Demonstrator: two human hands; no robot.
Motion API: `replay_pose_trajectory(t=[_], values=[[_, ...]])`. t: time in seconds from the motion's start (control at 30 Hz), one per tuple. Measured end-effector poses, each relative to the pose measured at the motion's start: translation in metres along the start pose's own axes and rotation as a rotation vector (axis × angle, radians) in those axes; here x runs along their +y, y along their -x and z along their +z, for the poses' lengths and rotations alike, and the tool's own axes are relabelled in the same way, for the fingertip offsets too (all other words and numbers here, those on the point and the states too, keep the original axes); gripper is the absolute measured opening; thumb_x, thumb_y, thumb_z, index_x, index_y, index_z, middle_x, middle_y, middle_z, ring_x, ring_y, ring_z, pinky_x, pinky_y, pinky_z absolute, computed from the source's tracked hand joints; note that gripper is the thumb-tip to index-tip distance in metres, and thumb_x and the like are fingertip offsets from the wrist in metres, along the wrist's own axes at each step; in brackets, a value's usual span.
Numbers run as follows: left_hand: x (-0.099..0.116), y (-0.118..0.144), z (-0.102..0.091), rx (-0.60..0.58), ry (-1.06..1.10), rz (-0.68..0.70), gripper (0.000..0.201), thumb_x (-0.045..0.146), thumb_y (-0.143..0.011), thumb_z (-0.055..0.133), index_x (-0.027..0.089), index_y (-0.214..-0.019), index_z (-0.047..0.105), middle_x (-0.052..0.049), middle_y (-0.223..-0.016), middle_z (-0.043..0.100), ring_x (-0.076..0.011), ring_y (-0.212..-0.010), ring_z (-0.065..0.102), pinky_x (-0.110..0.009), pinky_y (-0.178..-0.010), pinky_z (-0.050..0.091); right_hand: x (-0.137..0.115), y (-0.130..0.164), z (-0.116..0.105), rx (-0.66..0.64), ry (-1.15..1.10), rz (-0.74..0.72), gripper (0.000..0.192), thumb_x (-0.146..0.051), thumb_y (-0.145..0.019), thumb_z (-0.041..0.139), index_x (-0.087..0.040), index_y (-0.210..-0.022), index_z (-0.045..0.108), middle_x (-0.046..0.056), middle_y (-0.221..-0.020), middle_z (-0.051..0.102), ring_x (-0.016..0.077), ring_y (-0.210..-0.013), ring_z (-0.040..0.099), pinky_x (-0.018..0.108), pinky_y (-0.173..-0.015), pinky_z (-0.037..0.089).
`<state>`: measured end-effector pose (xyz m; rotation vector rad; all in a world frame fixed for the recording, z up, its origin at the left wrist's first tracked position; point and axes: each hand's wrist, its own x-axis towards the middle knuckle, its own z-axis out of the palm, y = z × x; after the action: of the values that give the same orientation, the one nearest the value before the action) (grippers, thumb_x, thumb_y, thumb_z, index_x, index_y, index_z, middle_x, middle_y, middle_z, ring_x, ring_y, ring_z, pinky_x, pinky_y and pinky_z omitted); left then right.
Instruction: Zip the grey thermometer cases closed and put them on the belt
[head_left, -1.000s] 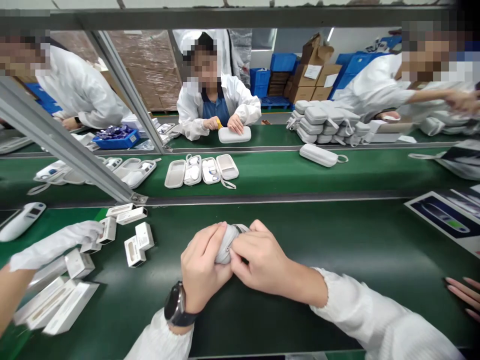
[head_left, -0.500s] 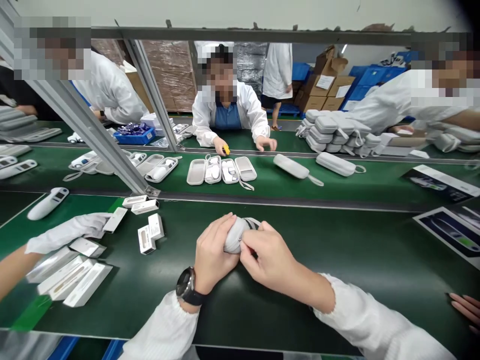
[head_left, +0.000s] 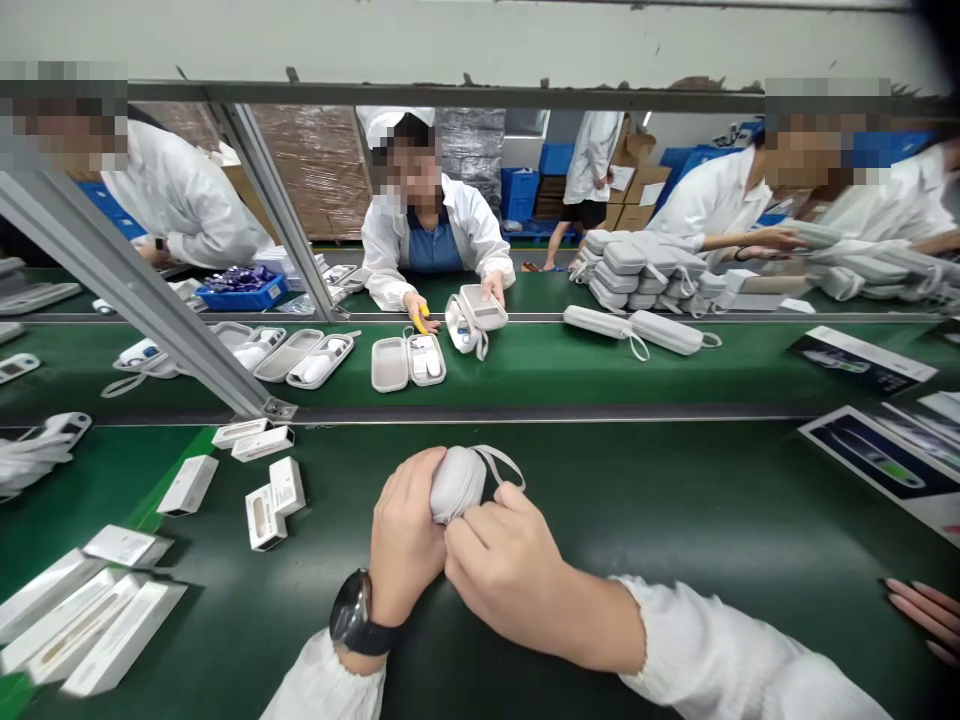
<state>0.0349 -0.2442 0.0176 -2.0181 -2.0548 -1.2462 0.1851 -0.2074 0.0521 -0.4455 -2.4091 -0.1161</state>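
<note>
A small light-grey zip case [head_left: 457,482] is held up on end above the green belt in the head view. My left hand [head_left: 405,520] is wrapped around its left side, thumb and palm against it. My right hand [head_left: 506,565] is closed in a pinch at the case's lower zip seam. The fingertips hide the zipper pull there. A grey wrist strap [head_left: 504,462] loops out from the case's far right side, above my right knuckles.
Small white boxes [head_left: 189,485] and longer white boxes [head_left: 124,640] lie left. A co-worker's gloved hand [head_left: 30,460] is at far left, another's fingers [head_left: 926,610] at right. Across the belt, a person [head_left: 435,240] handles an open case [head_left: 476,318]. Printed boxes [head_left: 892,455] lie right.
My right hand has shifted along the seam to the case's lower near side, and the strap shows more. The person opposite has lifted an open case. The gloved hand has left the small boxes.
</note>
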Motion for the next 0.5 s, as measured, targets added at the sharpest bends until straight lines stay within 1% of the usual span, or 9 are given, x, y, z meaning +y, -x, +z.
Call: replay_pose_trajectory(t=[0.1, 0.2, 0.27, 0.33, 0.43, 0.5], values=[[0.001, -0.001, 0.000, -0.022, -0.009, -0.035, 0.053, 0.013, -0.084, 0.056, 0.020, -0.135, 0.044, -0.013, -0.127, 0.060, -0.0282, -0.115, 0.060, -0.046, -0.097, 0.050, 0.000, 0.004, 0.006, -0.019, 0.029, -0.001, 0.026, -0.011, -0.088, 0.049, -0.019, -0.063, 0.049, -0.001, -0.059, 0.044, 0.0152, -0.057, 0.032, 0.035, -0.060, 0.023], [-0.007, -0.008, -0.006, -0.098, 0.088, -0.036, 0.068, 0.014, -0.077, 0.062, 0.020, -0.140, 0.038, -0.014, -0.133, 0.056, -0.0289, -0.119, 0.058, -0.047, -0.100, 0.049, 0.009, 0.004, 0.010, -0.002, 0.034, 0.022, 0.025, -0.015, -0.090, 0.050, -0.019, -0.065, 0.052, 0.000, -0.063, 0.044, 0.0150, -0.059, 0.034, 0.035, -0.062, 0.024], [-0.014, -0.013, -0.012, -0.118, 0.149, -0.046, 0.074, 0.017, -0.071, 0.067, 0.020, -0.139, 0.039, -0.013, -0.132, 0.055, -0.0292, -0.118, 0.057, -0.046, -0.099, 0.049, 0.017, 0.003, 0.012, 0.025, 0.014, 0.029, 0.025, -0.019, -0.091, 0.051, -0.019, -0.066, 0.053, -0.001, -0.064, 0.043, 0.0144, -0.059, 0.033, 0.034, -0.062, 0.024], [-0.019, -0.016, -0.017, -0.113, 0.173, -0.046, 0.074, 0.018, -0.067, 0.069, 0.021, -0.136, 0.043, -0.011, -0.127, 0.056, -0.0289, -0.116, 0.058, -0.045, -0.098, 0.049, 0.023, 0.002, 0.015, 0.047, -0.024, 0.009, 0.025, -0.020, -0.091, 0.052, -0.019, -0.066, 0.053, -0.002, -0.063, 0.041, 0.0138, -0.058, 0.031, 0.034, -0.061, 0.024], [-0.020, -0.019, -0.020, -0.108, 0.171, -0.041, 0.074, 0.018, -0.064, 0.069, 0.022, -0.134, 0.045, -0.010, -0.124, 0.055, -0.0289, -0.113, 0.058, -0.044, -0.094, 0.050, 0.025, 0.000, 0.018, 0.064, -0.060, -0.042, 0.027, -0.016, -0.089, 0.053, -0.019, -0.062, 0.050, -0.003, -0.060, 0.038, 0.0132, -0.057, 0.029, 0.034, -0.060, 0.022], [-0.018, -0.018, -0.018, -0.093, 0.167, -0.056, 0.069, 0.018, -0.065, 0.067, 0.021, -0.131, 0.048, -0.010, -0.121, 0.055, -0.0292, -0.110, 0.059, -0.043, -0.091, 0.051, 0.023, -0.001, 0.020, 0.064, -0.059, -0.068, 0.027, -0.015, -0.088, 0.052, -0.019, -0.061, 0.049, -0.003, -0.059, 0.038, 0.0130, -0.056, 0.028, 0.034, -0.059, 0.021]])
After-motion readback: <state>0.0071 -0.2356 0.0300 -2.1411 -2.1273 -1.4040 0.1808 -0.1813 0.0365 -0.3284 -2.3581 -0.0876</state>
